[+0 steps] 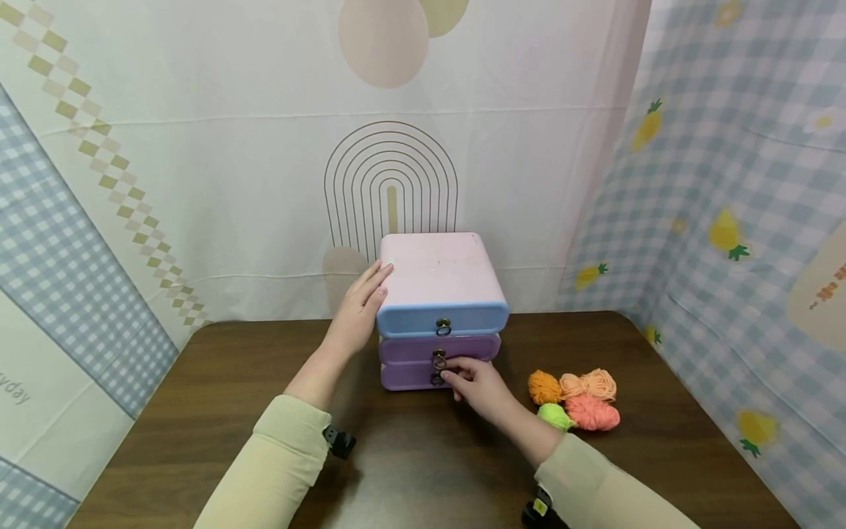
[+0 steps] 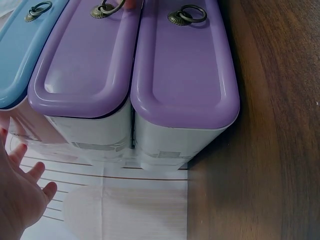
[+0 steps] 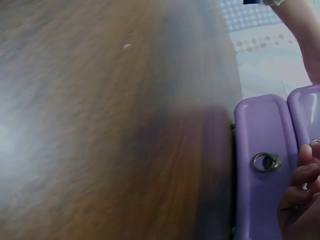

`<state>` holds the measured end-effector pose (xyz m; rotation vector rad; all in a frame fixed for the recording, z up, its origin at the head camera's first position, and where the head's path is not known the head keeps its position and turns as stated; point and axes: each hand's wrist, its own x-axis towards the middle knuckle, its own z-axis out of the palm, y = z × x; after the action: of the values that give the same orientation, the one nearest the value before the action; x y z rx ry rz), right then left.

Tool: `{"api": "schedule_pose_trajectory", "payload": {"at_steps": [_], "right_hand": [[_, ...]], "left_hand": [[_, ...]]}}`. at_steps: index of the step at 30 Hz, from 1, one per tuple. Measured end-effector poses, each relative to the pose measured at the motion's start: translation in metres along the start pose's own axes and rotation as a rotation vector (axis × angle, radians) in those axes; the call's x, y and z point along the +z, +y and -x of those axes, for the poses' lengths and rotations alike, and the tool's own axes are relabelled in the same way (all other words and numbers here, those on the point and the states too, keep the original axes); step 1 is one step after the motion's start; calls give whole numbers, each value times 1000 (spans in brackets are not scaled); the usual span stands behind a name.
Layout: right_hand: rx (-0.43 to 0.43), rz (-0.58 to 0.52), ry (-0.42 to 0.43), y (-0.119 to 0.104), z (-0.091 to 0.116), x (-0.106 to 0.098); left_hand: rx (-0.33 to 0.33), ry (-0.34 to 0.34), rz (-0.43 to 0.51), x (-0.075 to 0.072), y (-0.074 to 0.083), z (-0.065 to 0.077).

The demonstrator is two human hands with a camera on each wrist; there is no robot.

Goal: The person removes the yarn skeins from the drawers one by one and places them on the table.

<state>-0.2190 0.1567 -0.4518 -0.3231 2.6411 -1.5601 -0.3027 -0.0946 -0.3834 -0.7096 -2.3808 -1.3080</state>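
A small chest with a pale pink top (image 1: 439,268) stands on the table, with one blue drawer (image 1: 403,321) over two purple ones. Flat against its left side and top edge, my left hand (image 1: 357,312) rests with straight fingers. My right hand (image 1: 482,389) pinches the ring pull (image 2: 112,7) of the middle purple drawer (image 1: 406,349) between thumb and fingertips. The bottom purple drawer (image 3: 262,210) has its own bronze ring (image 3: 261,162), hanging free just below the right hand. In the left wrist view only one fingertip shows at the held ring.
To the right of the chest lie several small yarn bundles: orange yarn (image 1: 545,387), peach yarn (image 1: 598,384), coral yarn (image 1: 593,413) and lime green yarn (image 1: 555,416). Brown wood table (image 1: 218,411) spreads beneath. A printed cloth (image 1: 264,198) hangs close behind the chest.
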Motion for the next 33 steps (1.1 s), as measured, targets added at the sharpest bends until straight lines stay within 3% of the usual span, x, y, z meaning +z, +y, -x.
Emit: {"api": "schedule_pose_trajectory", "payload": {"at_steps": [8,16,33], "right_hand": [[6,11,-20,17,8,-4],[18,9,-23,20,10,-7],[37,44,-52,30,2,5]], "left_hand": [[-8,-6,4,-1,0,0],[-1,-2,3,-2,1,1],[-26,-18,-20,-3,1,-1]]}}
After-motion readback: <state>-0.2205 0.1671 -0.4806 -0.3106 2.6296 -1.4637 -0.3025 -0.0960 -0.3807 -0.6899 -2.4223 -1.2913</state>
